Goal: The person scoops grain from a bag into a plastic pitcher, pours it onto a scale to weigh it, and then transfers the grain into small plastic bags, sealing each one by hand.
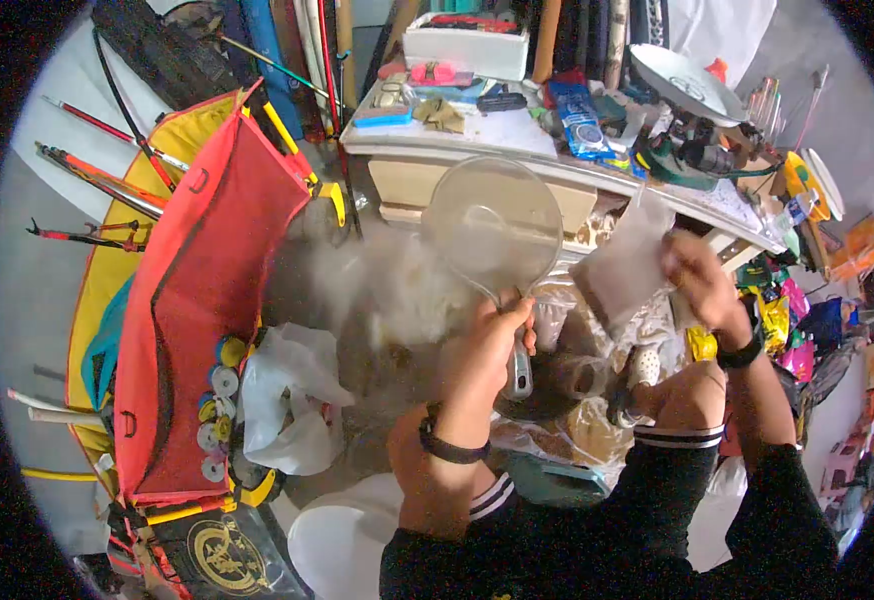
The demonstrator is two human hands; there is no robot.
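My left hand (509, 325) is closed around the handle of a round fine-mesh strainer (493, 220), held up in front of me with the mesh facing me. My right hand (699, 280), a little blurred, grips the edge of a translucent plastic bag (625, 265) to the right of the strainer. What the bag holds, if anything, I cannot make out. A pale, dust-like blur (382, 285) hangs left of the strainer. Below my hands, clear plastic bags (597, 425) with brownish contents lie on the floor between my legs.
A long red and yellow open bag (212, 300) stands at left, with a white plastic bag (292, 395) beside it. A white bucket (342, 545) sits low down. Ahead is a cluttered white table (497, 135). Colourful packets (782, 310) hang at right.
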